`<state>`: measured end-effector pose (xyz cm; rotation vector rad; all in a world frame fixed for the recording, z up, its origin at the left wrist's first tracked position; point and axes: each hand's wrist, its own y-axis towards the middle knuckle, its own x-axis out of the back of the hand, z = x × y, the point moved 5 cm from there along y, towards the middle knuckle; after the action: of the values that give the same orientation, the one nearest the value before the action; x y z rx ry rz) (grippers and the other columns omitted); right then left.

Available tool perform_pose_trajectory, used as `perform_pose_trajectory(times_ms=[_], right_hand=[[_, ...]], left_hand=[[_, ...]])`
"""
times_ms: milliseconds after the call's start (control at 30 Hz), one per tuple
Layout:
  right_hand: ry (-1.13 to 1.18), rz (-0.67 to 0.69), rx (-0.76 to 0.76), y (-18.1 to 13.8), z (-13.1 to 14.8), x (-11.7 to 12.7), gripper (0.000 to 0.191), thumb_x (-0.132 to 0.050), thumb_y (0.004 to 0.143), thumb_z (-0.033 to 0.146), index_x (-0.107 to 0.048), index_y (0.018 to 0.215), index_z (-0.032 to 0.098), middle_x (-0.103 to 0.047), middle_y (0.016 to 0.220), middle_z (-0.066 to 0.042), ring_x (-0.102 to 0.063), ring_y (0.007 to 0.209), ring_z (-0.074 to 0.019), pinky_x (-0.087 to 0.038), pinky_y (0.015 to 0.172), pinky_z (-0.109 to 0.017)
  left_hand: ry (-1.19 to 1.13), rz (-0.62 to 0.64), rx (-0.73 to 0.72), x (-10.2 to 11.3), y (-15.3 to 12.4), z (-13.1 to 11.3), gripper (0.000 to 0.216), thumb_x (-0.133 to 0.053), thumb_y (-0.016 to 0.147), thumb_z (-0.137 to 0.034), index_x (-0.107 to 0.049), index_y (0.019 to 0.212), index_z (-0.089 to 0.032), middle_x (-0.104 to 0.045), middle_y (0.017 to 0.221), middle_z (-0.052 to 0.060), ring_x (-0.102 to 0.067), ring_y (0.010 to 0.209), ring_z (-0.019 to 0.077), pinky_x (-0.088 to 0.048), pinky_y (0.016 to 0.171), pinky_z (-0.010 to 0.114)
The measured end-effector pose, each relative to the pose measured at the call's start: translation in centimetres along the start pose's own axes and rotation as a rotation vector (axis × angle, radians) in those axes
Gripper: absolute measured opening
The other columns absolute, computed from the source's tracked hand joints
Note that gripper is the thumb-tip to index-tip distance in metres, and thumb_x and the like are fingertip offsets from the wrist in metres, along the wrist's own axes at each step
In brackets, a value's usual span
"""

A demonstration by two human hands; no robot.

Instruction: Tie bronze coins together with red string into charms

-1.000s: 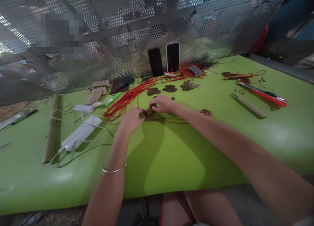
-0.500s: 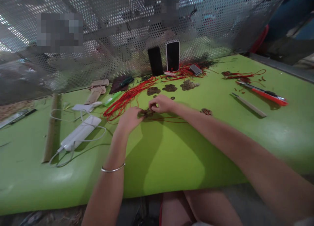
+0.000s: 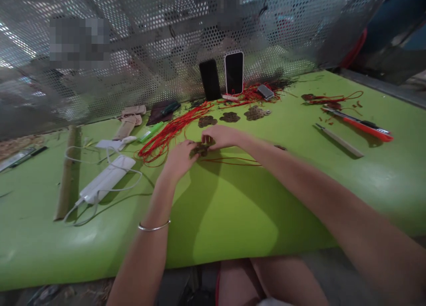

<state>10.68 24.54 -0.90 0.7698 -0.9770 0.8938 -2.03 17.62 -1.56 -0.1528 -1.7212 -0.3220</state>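
My left hand is closed around the left side of a small cluster of brown coins, low over the green table. From the other side my right hand bends its fingers down in a pinch at the same cluster; its fingertips partly hide the coins. A thin red cord lies on the table just to the right of the cluster, below my right wrist. Beyond my hands lie three flower-shaped groups of brown coins, the left group, the middle group and the right group.
A bundle of red cords lies behind my left hand. Two phones lean at the back, one black, one white-edged. At right are a red utility knife and a pale-handled tool. A white power strip lies left.
My right hand has come lower and closer over the coins, its finger loop closing. My left hand has shifted slightly right. My right forearm now covers more of the coin bundle beside it.
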Motion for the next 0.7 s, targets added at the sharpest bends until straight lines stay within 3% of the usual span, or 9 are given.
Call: perform_pose_trajectory(times_ms=[200,467,700], right_hand=[[0.019,-0.004,-0.038,0.3,-0.2,-0.3,0.026,-0.066,0.07,0.016,-0.06,0.094,0.01,-0.066,0.087,-0.009,-0.056,0.074,-0.0163,-0.037,0.063,-0.024],[0.011,0.002,-0.063,0.4,0.6,-0.3,0.029,-0.061,0.07,0.015,-0.057,0.098,0.01,-0.064,0.085,-0.008,-0.052,0.07,-0.0149,-0.033,0.06,-0.024],[-0.006,0.033,-0.087,0.4,1.0,-0.6,0.029,-0.057,0.072,0.012,-0.056,0.1,0.011,-0.064,0.09,-0.009,-0.052,0.074,-0.016,-0.033,0.062,-0.024]], left_hand=[[-0.005,0.042,-0.041,-0.6,0.3,-0.5,0.036,-0.052,0.086,-0.038,-0.063,0.116,-0.021,-0.062,0.112,0.009,-0.055,0.104,0.0231,-0.042,0.093,0.038],[-0.036,0.006,-0.028,-0.3,0.6,-1.1,0.029,-0.054,0.083,-0.028,-0.067,0.106,-0.015,-0.065,0.1,0.01,-0.059,0.095,0.023,-0.045,0.089,0.036],[-0.067,0.015,0.002,-0.3,0.5,-1.1,0.029,-0.054,0.082,-0.025,-0.067,0.106,-0.015,-0.064,0.104,0.011,-0.058,0.099,0.0242,-0.044,0.092,0.038]])
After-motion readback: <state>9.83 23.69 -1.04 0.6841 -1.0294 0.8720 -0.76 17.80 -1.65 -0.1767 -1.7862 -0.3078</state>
